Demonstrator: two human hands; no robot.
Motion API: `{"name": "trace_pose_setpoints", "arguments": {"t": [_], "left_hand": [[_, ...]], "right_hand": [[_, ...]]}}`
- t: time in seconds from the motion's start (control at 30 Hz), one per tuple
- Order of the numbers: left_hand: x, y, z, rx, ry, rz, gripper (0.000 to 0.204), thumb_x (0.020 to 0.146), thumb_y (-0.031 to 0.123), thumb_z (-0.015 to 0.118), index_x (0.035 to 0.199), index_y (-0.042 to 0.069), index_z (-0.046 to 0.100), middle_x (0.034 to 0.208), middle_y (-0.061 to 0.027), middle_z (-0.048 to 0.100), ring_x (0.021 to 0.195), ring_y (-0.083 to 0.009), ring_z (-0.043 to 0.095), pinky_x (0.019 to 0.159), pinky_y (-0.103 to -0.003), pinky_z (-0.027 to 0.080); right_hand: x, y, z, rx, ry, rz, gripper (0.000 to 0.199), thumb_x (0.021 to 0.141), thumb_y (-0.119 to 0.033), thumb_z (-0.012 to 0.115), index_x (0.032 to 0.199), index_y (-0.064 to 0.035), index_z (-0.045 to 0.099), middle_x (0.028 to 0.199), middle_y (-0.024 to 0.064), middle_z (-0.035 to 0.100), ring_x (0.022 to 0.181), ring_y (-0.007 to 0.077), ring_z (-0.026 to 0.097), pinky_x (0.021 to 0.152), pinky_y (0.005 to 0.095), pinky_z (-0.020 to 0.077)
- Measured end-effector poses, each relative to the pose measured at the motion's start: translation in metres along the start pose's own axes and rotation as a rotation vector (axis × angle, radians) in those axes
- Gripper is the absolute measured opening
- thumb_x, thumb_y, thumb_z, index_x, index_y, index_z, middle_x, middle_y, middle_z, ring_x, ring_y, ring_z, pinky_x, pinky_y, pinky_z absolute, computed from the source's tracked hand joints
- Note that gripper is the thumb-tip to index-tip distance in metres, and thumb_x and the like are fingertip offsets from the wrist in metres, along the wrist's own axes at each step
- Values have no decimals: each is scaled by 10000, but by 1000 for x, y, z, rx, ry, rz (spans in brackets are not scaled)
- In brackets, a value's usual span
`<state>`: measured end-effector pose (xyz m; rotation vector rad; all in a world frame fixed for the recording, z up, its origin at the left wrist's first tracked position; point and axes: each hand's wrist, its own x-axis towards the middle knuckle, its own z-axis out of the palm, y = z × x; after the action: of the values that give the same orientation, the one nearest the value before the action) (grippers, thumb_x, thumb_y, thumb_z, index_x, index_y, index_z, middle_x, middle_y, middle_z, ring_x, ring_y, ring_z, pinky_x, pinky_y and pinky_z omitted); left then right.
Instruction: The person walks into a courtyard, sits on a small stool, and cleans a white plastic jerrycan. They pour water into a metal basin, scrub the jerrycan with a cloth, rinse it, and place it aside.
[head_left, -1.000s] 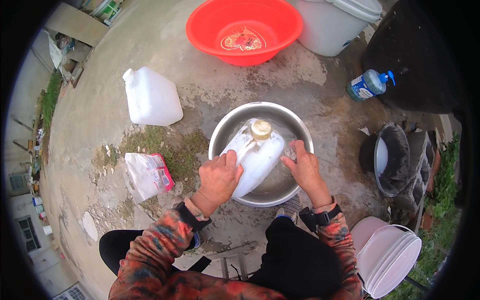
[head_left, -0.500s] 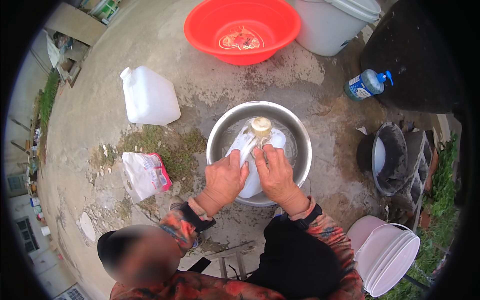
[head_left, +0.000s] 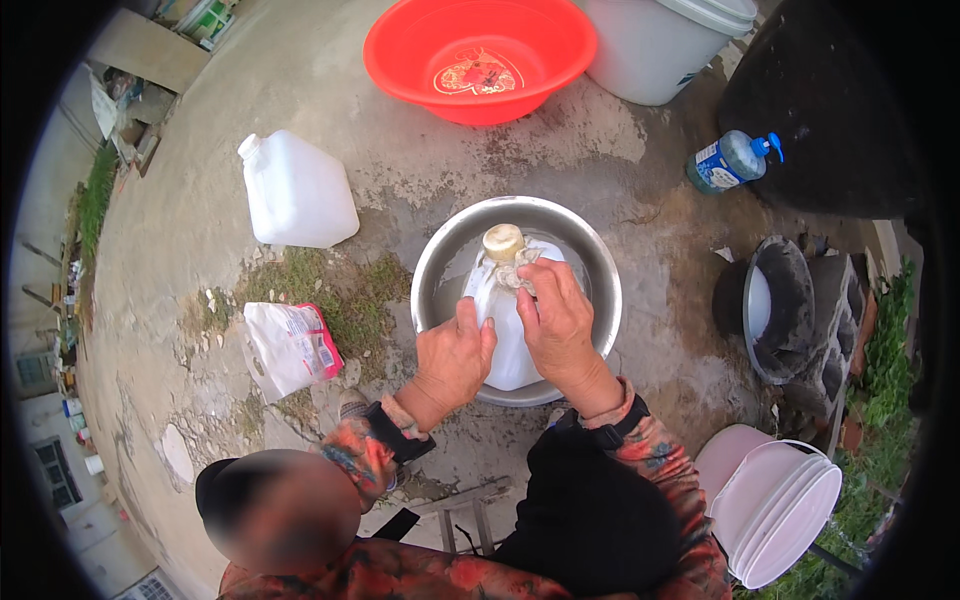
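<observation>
Second to none in our reach, the white jug [head_left: 512, 350] sits tilted in the steel basin [head_left: 427, 280], its yellowed cap [head_left: 503, 240] pointing away from us. Farthest left, another white jug [head_left: 300, 195] rests on the concrete ground [head_left: 180, 240], with a white-and-pink packet [head_left: 292, 345] nearer us. Our left hand [head_left: 455, 350] curls at the tilted jug's left side; how firmly it grips, we cannot tell. If that hold is loose and the plastic is slick, a push from the right could roll the jug. Our right hand [head_left: 562, 325] pinches a crumpled, pale cloth [head_left: 517, 270] just beside the cap; slackening those fingers could drop it into the basin. Leaning hard on the near rim could tip everything toward our knees. Farther right, a blue pump bottle [head_left: 722, 163] stands well apart, unlikely to get knocked.
</observation>
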<state>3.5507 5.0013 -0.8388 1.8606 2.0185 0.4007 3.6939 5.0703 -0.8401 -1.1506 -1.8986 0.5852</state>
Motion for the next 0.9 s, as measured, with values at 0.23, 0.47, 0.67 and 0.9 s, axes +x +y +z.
{"name": "trace_pose_setpoints", "arguments": {"t": [0.23,0.47,0.67,0.9], "left_hand": [[1,-8,0,-46,-44,-1,341,930,230,558,1092,-46,441,662,-187,640,602,-389,642,540,-480,507],[3,-6,-9,-284,-90,32,407,928,225,574,1202,-40,431,784,-241,651,725,-440,642,648,-510,507],[4,-4,-21,-493,-180,-48,453,913,179,589,1263,-55,421,898,-273,640,809,-445,633,697,-498,503],[5,3,-13,-280,-59,99,463,899,166,596,1253,-77,422,868,-260,641,780,-443,631,671,-500,500]], "right_hand": [[-3,-7,2,259,-209,-105,259,786,49,640,1040,0,622,972,136,597,860,303,642,693,374,541],[7,-3,7,-153,-112,-81,174,780,7,656,939,-43,605,877,97,533,768,272,602,577,377,509],[-1,-5,5,-210,-224,-128,153,759,-27,681,871,-52,580,847,77,518,733,265,592,553,377,501],[10,1,5,-165,-174,69,231,745,-64,717,861,-47,518,854,112,544,722,325,608,564,429,496]]}}
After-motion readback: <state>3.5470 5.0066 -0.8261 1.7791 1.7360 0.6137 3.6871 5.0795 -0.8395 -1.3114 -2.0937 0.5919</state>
